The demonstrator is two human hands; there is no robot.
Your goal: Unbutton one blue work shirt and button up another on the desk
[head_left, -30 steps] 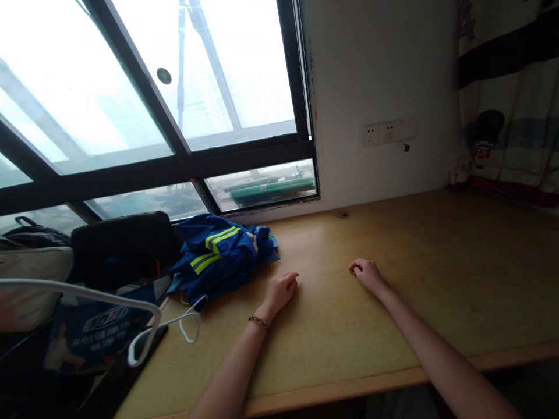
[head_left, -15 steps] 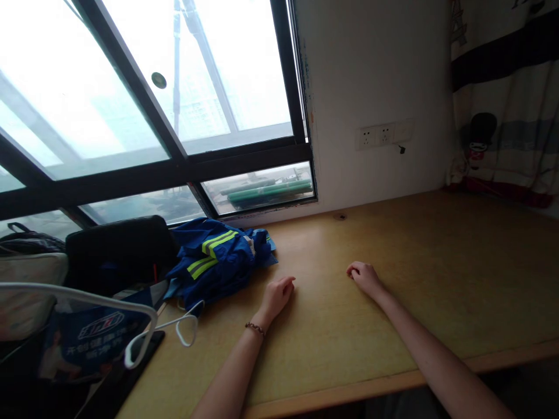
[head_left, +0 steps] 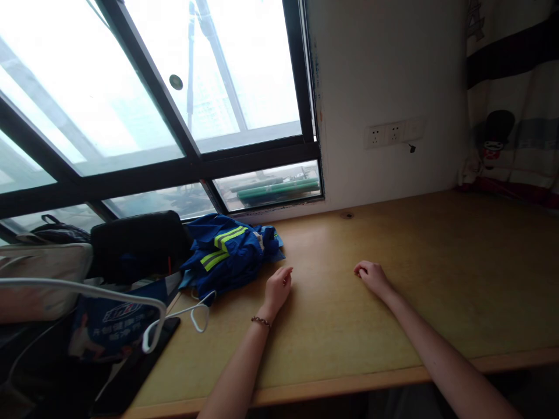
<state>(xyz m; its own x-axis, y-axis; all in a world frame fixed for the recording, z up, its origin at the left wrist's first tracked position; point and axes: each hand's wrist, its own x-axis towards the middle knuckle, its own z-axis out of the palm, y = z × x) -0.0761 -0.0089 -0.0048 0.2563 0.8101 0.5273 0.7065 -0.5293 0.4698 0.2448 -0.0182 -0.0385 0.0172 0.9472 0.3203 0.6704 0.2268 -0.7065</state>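
My left hand [head_left: 278,287], with a dark bracelet [head_left: 261,321] on its wrist, rests on the wooden table [head_left: 332,326]. Its fingers are curled in, and nothing shows in them. Just beyond and to its left lies a crumpled blue garment [head_left: 236,250] with yellow-green and grey reflective stripes; a narrow gap seems to part the two. Farther right, my right hand [head_left: 374,278] lies on the tabletop with its fingers folded under. No object is visible in that hand either. Bare tabletop lies between the hands.
At the left stand a black case-like object [head_left: 138,244], a pale bag [head_left: 48,279] and a blue printed bag [head_left: 113,326]. A white bent wire-like piece [head_left: 109,292] crosses in front of them. Behind are a window [head_left: 244,70], wall sockets [head_left: 385,135] and a patterned curtain [head_left: 515,116].
The view has turned slightly left, so the scene sits farther right. My left hand has shifted a little toward the blue garment. The right hand looks unmoved on the table.
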